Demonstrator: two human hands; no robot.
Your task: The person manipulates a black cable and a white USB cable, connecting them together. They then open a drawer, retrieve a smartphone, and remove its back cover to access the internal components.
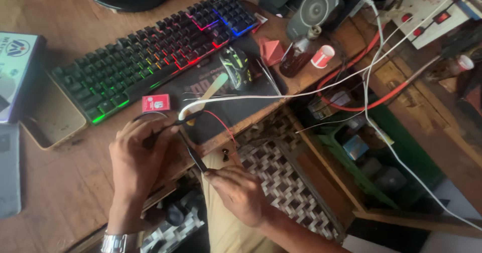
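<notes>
Worn wooden desk (65,182), brown and scuffed, filling the left and near part of the view; patterned brown-and-white tiled floor (281,182) below its right edge. Far on the desk, a black keyboard (150,52) lit green, red and blue from left to right, set at a slant. Just right of it, a dark mouse (235,66) on a black mat (236,102). Small red box (155,103) near the keyboard's near edge. Further right, a dark glass bottle (296,57), a small red-and-white container (323,56) and a grey speaker (314,9). Tangle of white cable (371,62) and red cable (366,102) running across to a white power strip (427,12) at far right.

Left hand (138,160) over the near desk edge, wrist banded by a metal watch (116,243), fingers curled tight and pinching thin black and red wires (213,121). Right hand (238,190) lower and to the right, above a tan trouser leg (226,228), thumb and fingers closed on the handle of a slim dark tool (193,155), angled up and left toward the wires. Tool tip just beside the left fingertips; whether touching, cannot tell.

Wires thin and glossy, joined to a white looped cord (187,111) beside a pale flat wooden stick (213,87) on the mat.
</notes>
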